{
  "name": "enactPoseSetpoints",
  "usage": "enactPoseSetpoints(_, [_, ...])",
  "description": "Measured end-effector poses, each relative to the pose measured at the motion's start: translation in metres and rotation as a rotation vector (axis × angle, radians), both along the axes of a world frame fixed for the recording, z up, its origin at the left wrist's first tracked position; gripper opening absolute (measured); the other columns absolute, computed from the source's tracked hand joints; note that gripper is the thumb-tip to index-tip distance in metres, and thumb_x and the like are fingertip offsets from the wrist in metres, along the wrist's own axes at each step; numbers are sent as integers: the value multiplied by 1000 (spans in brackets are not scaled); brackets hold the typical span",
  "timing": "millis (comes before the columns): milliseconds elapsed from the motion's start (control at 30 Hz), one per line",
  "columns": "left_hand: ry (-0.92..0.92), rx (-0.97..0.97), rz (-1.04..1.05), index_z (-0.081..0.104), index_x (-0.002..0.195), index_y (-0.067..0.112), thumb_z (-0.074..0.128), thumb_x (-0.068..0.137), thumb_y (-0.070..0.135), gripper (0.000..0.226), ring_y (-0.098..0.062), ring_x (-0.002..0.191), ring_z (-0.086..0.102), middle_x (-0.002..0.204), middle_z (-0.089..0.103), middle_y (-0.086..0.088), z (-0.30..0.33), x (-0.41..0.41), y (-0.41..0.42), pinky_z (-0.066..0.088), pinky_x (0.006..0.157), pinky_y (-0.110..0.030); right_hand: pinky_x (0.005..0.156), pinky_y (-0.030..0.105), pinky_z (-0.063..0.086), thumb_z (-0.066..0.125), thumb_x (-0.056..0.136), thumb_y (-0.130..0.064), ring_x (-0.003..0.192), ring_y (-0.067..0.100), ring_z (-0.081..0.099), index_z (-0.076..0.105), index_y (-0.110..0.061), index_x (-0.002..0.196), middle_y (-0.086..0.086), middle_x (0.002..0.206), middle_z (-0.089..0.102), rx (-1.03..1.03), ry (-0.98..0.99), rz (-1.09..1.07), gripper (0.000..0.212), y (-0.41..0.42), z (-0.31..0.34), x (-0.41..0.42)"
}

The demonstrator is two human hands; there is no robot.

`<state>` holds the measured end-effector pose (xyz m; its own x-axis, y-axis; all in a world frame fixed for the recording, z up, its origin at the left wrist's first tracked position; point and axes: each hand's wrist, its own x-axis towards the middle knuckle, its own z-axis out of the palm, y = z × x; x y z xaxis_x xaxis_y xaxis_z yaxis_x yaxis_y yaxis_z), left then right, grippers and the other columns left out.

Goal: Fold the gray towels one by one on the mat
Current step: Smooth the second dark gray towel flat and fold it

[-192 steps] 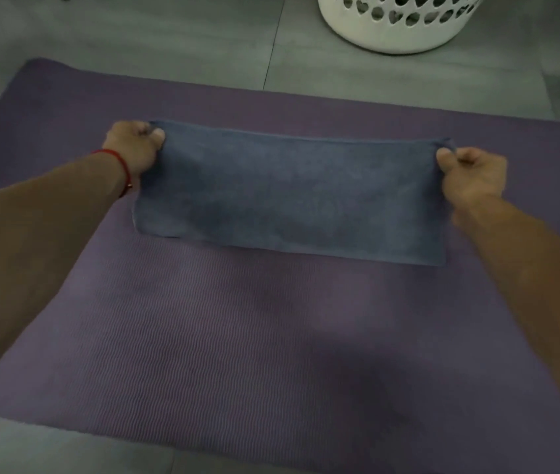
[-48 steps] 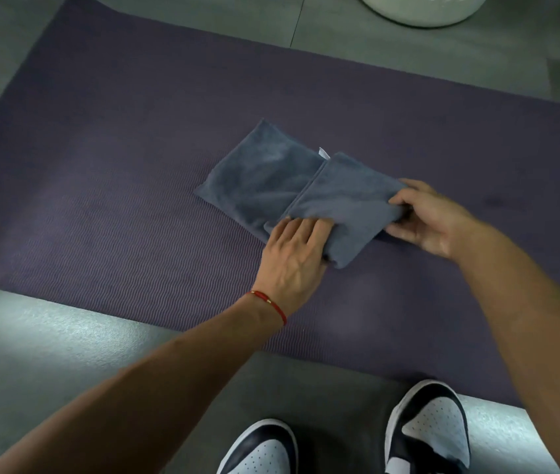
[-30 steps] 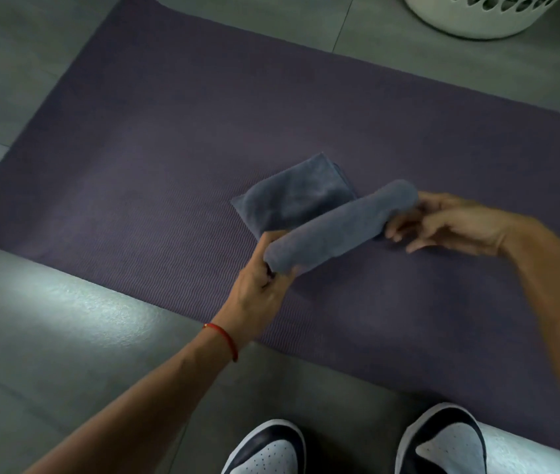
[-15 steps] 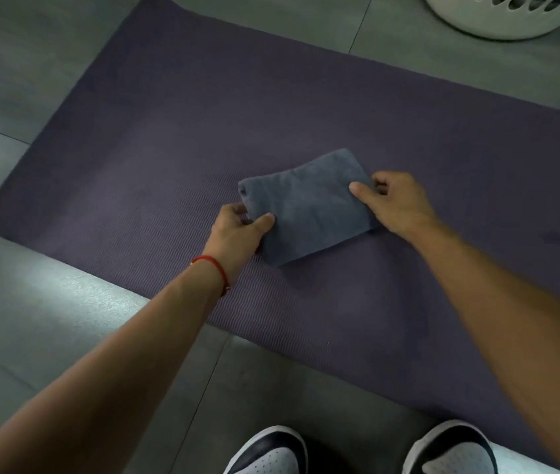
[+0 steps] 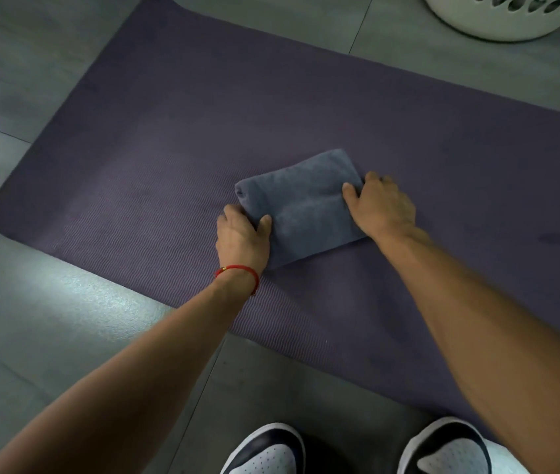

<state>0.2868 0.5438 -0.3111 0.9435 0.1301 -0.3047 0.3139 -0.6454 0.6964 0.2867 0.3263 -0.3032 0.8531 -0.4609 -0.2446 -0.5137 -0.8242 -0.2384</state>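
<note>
Under me lies a gray tiled floor (image 5: 49, 336), and across it a long purple ribbed foam mat (image 5: 176, 138) with a rounded near corner. A white perforated plastic laundry basket (image 5: 497, 18) stands on the tiles beyond the mat's far edge, and my dark-and-white sneakers (image 5: 265, 449) sit just off its near edge. In the middle of the mat rests the gray terry towel (image 5: 306, 210), folded into a small thick rectangle, slightly askew. My left hand (image 5: 241, 237), red string bracelet (image 5: 237, 270) at the wrist, pinches its left end, thumb on top; my right hand (image 5: 381, 206) grips its right end.
</note>
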Motion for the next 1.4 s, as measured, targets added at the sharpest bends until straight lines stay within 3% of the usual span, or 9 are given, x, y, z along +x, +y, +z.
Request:
enactPoseSetpoints(200, [190,-88,-65,63,129,13,77,84,37,53,-26,104,67,113,71,-8,3,19,13,55,91,-33,84,39,50,58,96,-49,109,31,63,58,-7,126,11,125,63,348,262,-178,52,-24,16,-23])
enactPoseSetpoints(300, [360,-257,-62,56,133,13,82,80,33,62,-29,98,70,114,70,-11,6,15,10,60,84,-48,79,37,54,64,92,-49,97,25,66,60,-15,114,5,116,68,514,333,-320,40,-38,25,-60])
enactPoseSetpoints(500, [-616,480,-752,37,153,17,42,99,38,58,-34,150,22,161,28,-14,-1,-41,-33,24,117,-57,112,58,31,35,100,-55,148,36,26,25,-21,156,12,161,27,-154,-145,102,66,8,9,-87])
enactPoseSetpoints(733, [-424,606,-964,18,160,19,23,102,51,66,-32,155,2,167,10,-13,-36,-26,-42,8,120,-63,123,58,15,20,98,-62,156,26,-2,14,-31,160,-1,170,5,-58,-78,261,70,3,-42,-83])
enactPoseSetpoints(833, [-393,469,-862,21,159,18,27,104,48,63,-33,155,0,168,6,-14,-34,-26,-33,12,121,-63,116,58,26,24,96,-67,152,34,16,18,-27,160,10,168,12,-120,-54,123,76,10,-34,-86])
enactPoseSetpoints(933, [-312,310,-533,21,157,12,41,104,36,61,-45,139,30,160,19,-22,-21,-41,-18,39,108,-60,95,58,37,34,91,-75,126,39,43,15,-15,159,21,146,41,-174,31,-198,92,38,-14,-95])
enactPoseSetpoints(1067, [168,65,-240,13,158,15,69,92,30,88,-39,114,54,142,39,-20,0,-38,-9,51,93,-46,94,51,46,70,80,-64,122,35,50,29,-9,142,13,129,50,266,68,-522,93,39,1,-88])
enactPoseSetpoints(1200, [474,-200,-61,64,104,4,84,77,17,36,-31,94,70,108,71,-16,16,2,-12,59,78,-42,81,32,50,88,68,-51,100,23,65,63,-11,108,0,108,66,798,183,-596,62,-10,21,-76])
enactPoseSetpoints(1400, [841,-330,-111,68,108,4,77,81,9,30,-28,96,69,102,74,-12,78,35,-53,58,79,-40,86,42,56,97,53,-42,97,25,68,61,-13,101,3,102,71,994,298,-527,66,-61,55,-58])
